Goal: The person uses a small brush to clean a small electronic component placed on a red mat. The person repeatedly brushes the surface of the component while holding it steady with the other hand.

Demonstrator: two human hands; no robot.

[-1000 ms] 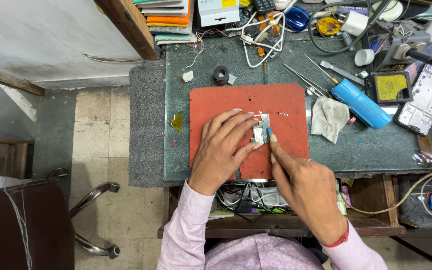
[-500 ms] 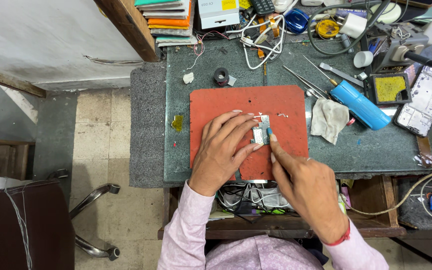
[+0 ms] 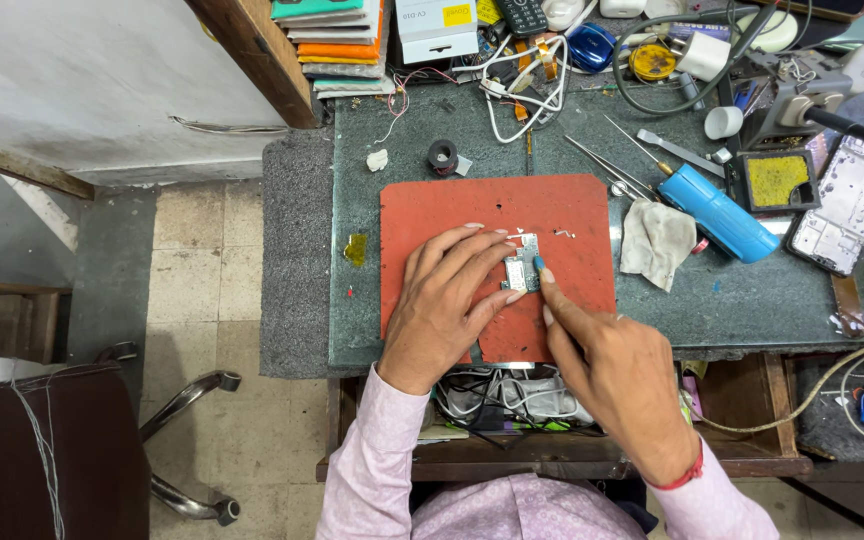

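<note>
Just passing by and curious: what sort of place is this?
Probably a small phone or electronics repair bench: a small circuit board lies on a red work mat, with tweezers and a bare phone frame nearby.

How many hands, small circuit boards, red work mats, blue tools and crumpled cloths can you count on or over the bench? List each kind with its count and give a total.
Hands: 2, left hand and right hand
Small circuit board: 1
Red work mat: 1
Blue tool: 1
Crumpled cloth: 1
Total: 6

white box (image 3: pixel 435 28), yellow label | top edge of bench, beside book stack (image 3: pixel 335 45)
</note>
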